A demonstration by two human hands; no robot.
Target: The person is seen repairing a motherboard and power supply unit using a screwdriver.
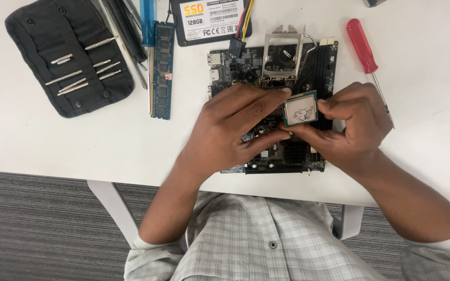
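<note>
White table [37,145] across the upper part of the view, evenly lit, no hard shadows. Below the table's near edge, grey ribbed carpet [32,229]. Under that edge, 2 pale table legs [111,205] slanting down toward the carpet.

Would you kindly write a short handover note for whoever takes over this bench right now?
Left hand and right hand: together pinch the processor chip by its edges, above the motherboard.
Socket: retention frame raised, open.
Done: chip is out of the socket, in hand.
Left: chip is not seated; frame not closed.
Nearby: red screwdriver, memory stick, bit pouch on the white table.
</note>
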